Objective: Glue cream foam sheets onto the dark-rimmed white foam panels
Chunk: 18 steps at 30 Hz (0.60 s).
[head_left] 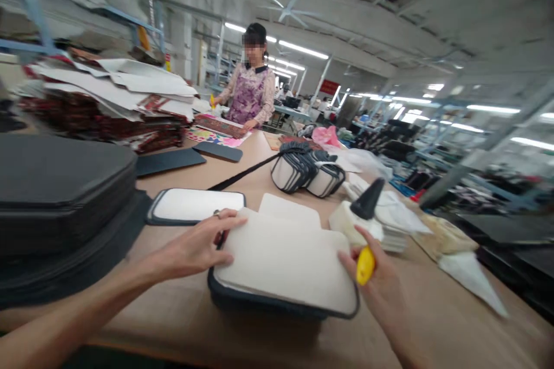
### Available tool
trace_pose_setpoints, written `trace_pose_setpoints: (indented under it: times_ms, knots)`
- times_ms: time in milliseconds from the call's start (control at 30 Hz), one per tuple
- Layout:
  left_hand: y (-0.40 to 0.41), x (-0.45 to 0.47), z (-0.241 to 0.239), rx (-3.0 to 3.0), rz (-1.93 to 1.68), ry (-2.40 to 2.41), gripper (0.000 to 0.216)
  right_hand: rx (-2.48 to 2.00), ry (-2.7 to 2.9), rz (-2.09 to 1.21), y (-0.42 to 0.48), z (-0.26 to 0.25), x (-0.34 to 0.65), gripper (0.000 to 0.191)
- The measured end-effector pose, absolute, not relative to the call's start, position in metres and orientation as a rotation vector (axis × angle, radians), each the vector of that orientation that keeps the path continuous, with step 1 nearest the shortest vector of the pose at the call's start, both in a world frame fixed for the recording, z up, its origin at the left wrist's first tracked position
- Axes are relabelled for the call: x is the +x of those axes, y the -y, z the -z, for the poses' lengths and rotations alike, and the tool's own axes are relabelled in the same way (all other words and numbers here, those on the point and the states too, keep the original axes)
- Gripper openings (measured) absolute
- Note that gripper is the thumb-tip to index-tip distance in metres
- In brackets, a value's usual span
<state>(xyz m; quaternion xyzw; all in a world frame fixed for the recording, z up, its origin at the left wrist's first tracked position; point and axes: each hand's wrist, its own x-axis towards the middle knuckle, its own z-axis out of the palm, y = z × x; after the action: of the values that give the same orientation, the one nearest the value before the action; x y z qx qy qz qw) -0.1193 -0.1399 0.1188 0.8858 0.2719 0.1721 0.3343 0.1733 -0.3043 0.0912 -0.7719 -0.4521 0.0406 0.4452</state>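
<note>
My left hand (203,245) lies with its fingers spread on the left edge of a white padded panel (285,265), which sits in a dark-rimmed case half (242,298) on the brown table (190,323). A ring shows on one finger. My right hand (376,277) is closed round a small yellow tool (365,265) at the panel's right edge. A second white panel with a dark rim (194,206) lies just beyond my left hand. Behind the yellow tool stands a black cone-shaped nozzle (367,199) on a white block.
A stack of dark case shells (60,202) fills the left. Patterned fabric and paper sheets (116,104) pile up behind it. Small white pouches with black trim (307,173) lie mid-table. A person in a purple patterned top (250,95) works at the far end.
</note>
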Motion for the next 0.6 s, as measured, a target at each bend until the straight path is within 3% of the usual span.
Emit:
trace_pose_setpoints:
  times_ms: [100, 600]
  knots:
    - [0.128, -0.119, -0.111, 2.358, -0.433, -0.745, 0.061, -1.87, 1.141, -0.127, 0.3, -0.094, 0.173, 0.056]
    - [0.121, -0.123, -0.098, 2.394, -0.418, -0.819, 0.063, -1.884, 1.177, -0.107, 0.303, -0.086, 0.177, 0.056]
